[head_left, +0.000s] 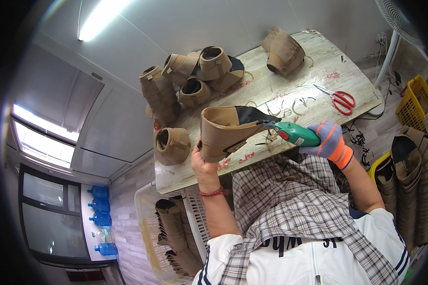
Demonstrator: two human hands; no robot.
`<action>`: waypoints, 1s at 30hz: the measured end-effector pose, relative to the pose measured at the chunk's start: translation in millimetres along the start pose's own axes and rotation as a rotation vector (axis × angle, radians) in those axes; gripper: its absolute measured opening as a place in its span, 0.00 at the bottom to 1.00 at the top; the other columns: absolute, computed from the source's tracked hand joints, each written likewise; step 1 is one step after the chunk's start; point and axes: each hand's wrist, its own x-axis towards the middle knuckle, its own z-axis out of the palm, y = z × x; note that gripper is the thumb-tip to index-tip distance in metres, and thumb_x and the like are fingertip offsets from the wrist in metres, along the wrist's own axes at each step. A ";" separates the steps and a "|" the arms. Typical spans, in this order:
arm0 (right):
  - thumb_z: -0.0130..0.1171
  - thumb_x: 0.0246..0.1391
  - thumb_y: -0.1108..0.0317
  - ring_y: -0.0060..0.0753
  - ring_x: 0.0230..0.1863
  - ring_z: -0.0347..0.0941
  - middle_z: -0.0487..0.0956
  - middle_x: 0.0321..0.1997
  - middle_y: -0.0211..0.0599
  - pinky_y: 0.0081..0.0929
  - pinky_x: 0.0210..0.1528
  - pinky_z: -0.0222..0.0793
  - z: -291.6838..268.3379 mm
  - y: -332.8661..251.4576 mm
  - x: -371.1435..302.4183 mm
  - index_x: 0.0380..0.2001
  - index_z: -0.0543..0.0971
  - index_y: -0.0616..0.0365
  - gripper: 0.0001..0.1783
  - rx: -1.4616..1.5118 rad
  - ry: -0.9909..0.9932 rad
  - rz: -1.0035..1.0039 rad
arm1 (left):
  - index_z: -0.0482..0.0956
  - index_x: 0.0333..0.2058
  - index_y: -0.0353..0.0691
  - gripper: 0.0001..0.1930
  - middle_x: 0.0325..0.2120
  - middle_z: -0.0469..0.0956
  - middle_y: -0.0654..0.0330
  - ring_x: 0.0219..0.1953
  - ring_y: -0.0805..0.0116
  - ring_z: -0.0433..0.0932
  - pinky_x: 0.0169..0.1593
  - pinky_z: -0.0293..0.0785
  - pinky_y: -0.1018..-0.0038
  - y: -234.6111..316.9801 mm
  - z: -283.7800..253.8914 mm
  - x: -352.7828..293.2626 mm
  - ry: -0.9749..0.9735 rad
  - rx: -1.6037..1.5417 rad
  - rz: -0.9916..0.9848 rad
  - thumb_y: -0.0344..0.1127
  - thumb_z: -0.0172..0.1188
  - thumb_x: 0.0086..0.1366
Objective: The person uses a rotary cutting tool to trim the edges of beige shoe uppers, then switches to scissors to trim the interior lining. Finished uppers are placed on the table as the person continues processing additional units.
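My left hand [204, 162], bare with a red bracelet at the wrist, is closed on the lower left side of a tan shoe upper [217, 134]. The upper is raised over the table's near edge, its opening showing a perforated tan lining and a black section toward the right. In a grey and orange glove, my right hand [329, 141] wraps round the back of a green hand-held power tool [297, 134] with a red button. The tool's dark tip meets the black end of the upper; its exact contact is too small to make out.
On the worn table [290, 90] lie red-handled scissors [341, 101], thread scraps, stacked tan uppers [214, 64], a separate bundle [284, 51] and a single upper [172, 146]. A white basket [145, 213] of uppers stands below left; more uppers [409, 171] and a yellow basket [416, 104] are at right.
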 end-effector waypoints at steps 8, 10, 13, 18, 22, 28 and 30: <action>0.76 0.27 0.44 0.43 0.21 0.73 0.78 0.19 0.36 0.34 0.27 0.70 -2.7 -12.1 11.9 0.28 0.83 0.51 0.27 0.088 -0.057 -0.010 | 0.74 0.47 0.29 0.15 0.48 0.77 0.46 0.52 0.52 0.75 0.60 0.68 0.56 -7.9 2.9 -0.8 -0.133 -0.052 -0.119 0.32 0.46 0.70; 0.76 0.27 0.43 0.43 0.21 0.74 0.78 0.19 0.36 0.34 0.28 0.70 -1.3 -15.1 12.6 0.28 0.84 0.51 0.28 0.124 -0.077 0.004 | 0.74 0.48 0.29 0.15 0.49 0.77 0.46 0.53 0.52 0.75 0.60 0.68 0.56 -14.7 8.7 -2.4 -0.169 -0.155 -0.183 0.33 0.46 0.70; 0.76 0.27 0.43 0.43 0.21 0.74 0.78 0.19 0.36 0.33 0.28 0.70 4.0 -18.6 12.2 0.29 0.84 0.52 0.29 0.196 -0.091 0.032 | 0.75 0.50 0.31 0.15 0.50 0.76 0.47 0.53 0.52 0.75 0.59 0.71 0.56 -29.0 34.6 -14.1 -0.129 -0.102 -0.132 0.33 0.46 0.71; 0.77 0.27 0.45 0.44 0.21 0.75 0.79 0.20 0.38 0.33 0.28 0.71 20.3 -23.6 7.8 0.31 0.83 0.54 0.30 0.294 -0.041 0.086 | 0.74 0.51 0.33 0.15 0.50 0.77 0.50 0.54 0.55 0.75 0.59 0.70 0.57 -46.0 55.3 -28.2 -0.132 0.082 0.092 0.35 0.51 0.70; 0.78 0.29 0.48 0.44 0.25 0.78 0.80 0.23 0.42 0.30 0.30 0.74 20.6 -33.9 8.9 0.33 0.83 0.59 0.30 0.434 -0.002 0.183 | 0.71 0.54 0.35 0.16 0.50 0.76 0.54 0.52 0.60 0.75 0.58 0.71 0.61 -63.9 68.7 -37.3 -0.133 0.322 0.321 0.32 0.53 0.70; 0.78 0.35 0.54 0.29 0.27 0.79 0.82 0.28 0.43 0.27 0.32 0.75 29.0 -39.1 7.5 0.41 0.80 0.62 0.31 0.652 -0.040 0.386 | 0.74 0.49 0.31 0.14 0.45 0.79 0.54 0.49 0.65 0.77 0.53 0.72 0.70 -74.7 69.3 -54.1 -0.006 1.155 0.652 0.29 0.58 0.67; 0.77 0.38 0.58 0.22 0.27 0.77 0.82 0.27 0.38 0.24 0.32 0.74 27.8 -25.4 -3.1 0.41 0.80 0.63 0.29 0.572 0.022 0.407 | 0.78 0.35 0.31 0.09 0.30 0.81 0.51 0.36 0.63 0.82 0.41 0.76 0.70 -63.7 80.7 -64.6 0.121 1.826 0.935 0.34 0.60 0.65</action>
